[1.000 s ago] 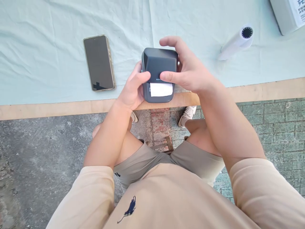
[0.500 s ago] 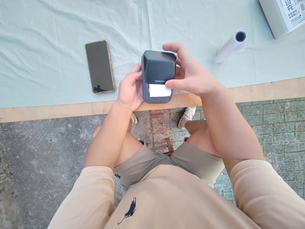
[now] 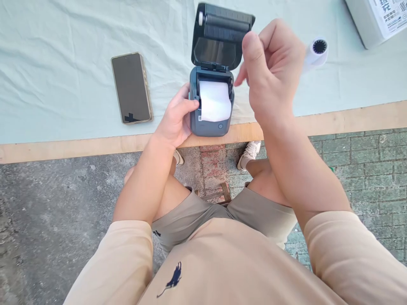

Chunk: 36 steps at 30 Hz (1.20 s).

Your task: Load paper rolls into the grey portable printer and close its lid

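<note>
A dark label printer [image 3: 208,130] stands at the table's near edge with its lid [image 3: 218,31] swung up and back on its hinge. Inside lies a white paper label roll [image 3: 214,99], its loose end hanging over the front beside a round power button. My left hand [image 3: 176,116] grips the printer's left side, thumb on the rim of the opening. At the lid's right edge is my right hand [image 3: 273,70], fingers curled in and thumb against that edge; its fingertips are partly hidden.
On the pale green cloth [image 3: 63,76], a phone [image 3: 132,89] lies screen up at the left. Right of my right hand stands a white cylindrical roll [image 3: 313,59] with a dark end. A white box with a printed label [image 3: 375,25] occupies the far right corner. The wooden table edge [image 3: 79,147] runs in front.
The printer's lid has gone from closed to raised, uncovering the label roll. My right hand has moved up and away from the front with it. My left hand keeps its hold, thumb now on the rim.
</note>
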Available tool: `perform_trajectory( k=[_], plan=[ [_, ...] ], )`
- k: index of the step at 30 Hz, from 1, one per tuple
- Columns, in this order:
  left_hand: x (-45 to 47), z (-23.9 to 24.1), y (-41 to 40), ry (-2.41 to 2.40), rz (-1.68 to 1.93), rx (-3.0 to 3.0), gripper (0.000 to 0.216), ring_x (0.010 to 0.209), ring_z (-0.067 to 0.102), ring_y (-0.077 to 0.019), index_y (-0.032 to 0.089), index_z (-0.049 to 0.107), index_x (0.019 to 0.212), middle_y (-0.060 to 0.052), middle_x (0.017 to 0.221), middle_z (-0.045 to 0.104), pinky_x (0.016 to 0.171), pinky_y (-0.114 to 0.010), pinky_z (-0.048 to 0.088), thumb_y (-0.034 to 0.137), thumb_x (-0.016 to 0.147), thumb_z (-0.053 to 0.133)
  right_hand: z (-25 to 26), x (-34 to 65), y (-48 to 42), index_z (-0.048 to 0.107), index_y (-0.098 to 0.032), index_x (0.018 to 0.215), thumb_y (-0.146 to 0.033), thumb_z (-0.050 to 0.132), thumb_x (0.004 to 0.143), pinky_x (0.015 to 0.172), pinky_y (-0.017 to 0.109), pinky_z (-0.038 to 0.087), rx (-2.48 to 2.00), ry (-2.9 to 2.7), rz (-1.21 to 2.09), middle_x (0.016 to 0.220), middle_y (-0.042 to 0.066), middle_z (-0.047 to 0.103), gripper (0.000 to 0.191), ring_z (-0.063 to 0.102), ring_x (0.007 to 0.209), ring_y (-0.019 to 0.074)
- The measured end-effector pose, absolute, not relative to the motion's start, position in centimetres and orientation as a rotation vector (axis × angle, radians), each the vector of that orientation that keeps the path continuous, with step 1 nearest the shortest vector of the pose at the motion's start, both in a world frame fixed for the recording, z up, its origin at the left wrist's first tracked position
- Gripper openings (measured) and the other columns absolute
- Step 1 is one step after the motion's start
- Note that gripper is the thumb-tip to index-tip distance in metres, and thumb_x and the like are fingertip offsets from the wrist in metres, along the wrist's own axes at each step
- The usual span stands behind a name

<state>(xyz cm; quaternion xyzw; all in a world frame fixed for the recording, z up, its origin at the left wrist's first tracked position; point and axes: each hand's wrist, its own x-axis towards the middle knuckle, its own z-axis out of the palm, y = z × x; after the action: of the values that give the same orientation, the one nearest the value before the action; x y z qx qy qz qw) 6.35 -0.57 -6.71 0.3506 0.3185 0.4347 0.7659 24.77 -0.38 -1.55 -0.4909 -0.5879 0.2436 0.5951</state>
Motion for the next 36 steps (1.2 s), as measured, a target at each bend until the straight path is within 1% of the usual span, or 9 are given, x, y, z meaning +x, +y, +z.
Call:
perform_trajectory(
  k=[4, 7, 12, 15, 18, 24, 29, 32, 36],
  plan=[
    [6.6, -6.2, -0.9, 0.740, 0.960, 0.747, 0.025, 0.117, 0.070, -0.0242, 0.021, 0.067, 0.109, -0.002, 0.091, 0.067, 0.097, -0.032, 0.058, 0.023, 0.084, 0.064, -1.2, 24.8, -0.6, 0.067, -0.027, 0.097, -0.028, 0.055, 0.098, 0.083, 0.040, 0.059, -1.103, -1.582, 0.620, 0.104, 0.001, 0.077, 0.012, 0.073, 0.101, 0.0233],
    [6.8, -5.5, -1.2, 0.761, 0.962, 0.737, 0.021, 0.106, 0.071, -0.0225, 0.023, 0.069, 0.106, -0.001, 0.091, 0.067, 0.086, -0.031, 0.058, 0.024, 0.086, 0.064, -0.5, 25.2, -1.0, 0.067, -0.029, 0.094, -0.013, 0.059, 0.087, 0.091, 0.047, 0.056, -1.303, -1.927, 0.461, 0.099, -0.003, 0.078, 0.020, 0.070, 0.092, 0.0256],
    [6.8, -5.2, -1.5, 0.706, 0.924, 0.780, 0.029, 0.106, 0.068, -0.0216, 0.025, 0.069, 0.117, -0.001, 0.109, 0.072, 0.085, -0.031, 0.055, 0.022, 0.089, 0.062, 0.4, 25.1, -1.3, 0.064, -0.029, 0.097, -0.012, 0.062, 0.077, 0.066, 0.046, 0.046, -1.625, -2.284, 0.379, 0.095, 0.005, 0.075, 0.027, 0.062, 0.098, 0.0370],
    [6.7, -5.4, -1.6, 0.679, 0.902, 0.815, 0.027, 0.104, 0.066, -0.0227, 0.029, 0.070, 0.115, -0.001, 0.107, 0.071, 0.082, -0.031, 0.054, 0.026, 0.088, 0.067, 0.4, 24.8, -1.2, 0.058, -0.030, 0.091, -0.013, 0.064, 0.074, 0.058, 0.040, 0.038, -1.697, -2.346, 0.361, 0.076, 0.007, 0.063, 0.023, 0.058, 0.090, 0.0358],
    [6.7, -5.5, -1.6, 0.699, 0.913, 0.805, 0.022, 0.088, 0.061, -0.0198, 0.028, 0.073, 0.107, -0.002, 0.094, 0.068, 0.073, -0.030, 0.051, 0.027, 0.086, 0.070, 0.2, 24.8, -0.9, 0.053, -0.030, 0.086, -0.018, 0.070, 0.072, 0.062, 0.040, 0.040, -1.659, -2.258, 0.511, 0.073, 0.006, 0.057, 0.025, 0.054, 0.084, 0.0323],
    [6.9, -5.3, -1.5, 0.758, 0.929, 0.713, 0.022, 0.082, 0.060, -0.0155, 0.022, 0.072, 0.105, 0.000, 0.087, 0.067, 0.072, -0.027, 0.049, 0.017, 0.086, 0.063, 1.4, 25.3, -1.4, 0.057, -0.031, 0.093, -0.017, 0.066, 0.064, 0.070, 0.043, 0.045, -1.565, -2.142, 0.539, 0.092, 0.001, 0.072, 0.033, 0.058, 0.083, 0.0291],
    [7.0, -5.2, -1.0, 0.764, 0.922, 0.639, 0.010, 0.080, 0.065, -0.0159, 0.019, 0.066, 0.094, 0.000, 0.078, 0.064, 0.073, -0.027, 0.053, 0.022, 0.089, 0.058, 0.4, 28.0, -0.9, 0.060, -0.032, 0.090, -0.029, 0.063, 0.066, 0.056, 0.036, 0.034, -1.324, -1.481, 0.971, 0.087, 0.004, 0.064, 0.024, 0.052, 0.070, 0.0242],
    [7.0, -5.2, -0.7, 0.782, 0.925, 0.607, 0.011, 0.084, 0.070, -0.0169, 0.019, 0.063, 0.088, -0.001, 0.074, 0.064, 0.077, -0.028, 0.058, 0.021, 0.089, 0.052, -2.4, 31.0, 0.5, 0.057, -0.032, 0.093, -0.040, 0.059, 0.059, 0.050, 0.035, 0.029, -1.274, -1.115, 1.270, 0.088, 0.007, 0.057, 0.035, 0.046, 0.066, 0.0237],
    [7.1, -5.1, -0.6, 0.790, 0.913, 0.606, 0.010, 0.095, 0.073, -0.0198, 0.020, 0.063, 0.087, -0.001, 0.074, 0.068, 0.088, -0.030, 0.061, 0.021, 0.087, 0.053, -6.3, 33.5, 1.8, 0.051, -0.032, 0.098, -0.053, 0.050, 0.075, 0.053, 0.038, 0.040, -1.334, -1.027, 1.410, 0.094, 0.008, 0.060, 0.031, 0.049, 0.067, 0.0220]
  ],
)
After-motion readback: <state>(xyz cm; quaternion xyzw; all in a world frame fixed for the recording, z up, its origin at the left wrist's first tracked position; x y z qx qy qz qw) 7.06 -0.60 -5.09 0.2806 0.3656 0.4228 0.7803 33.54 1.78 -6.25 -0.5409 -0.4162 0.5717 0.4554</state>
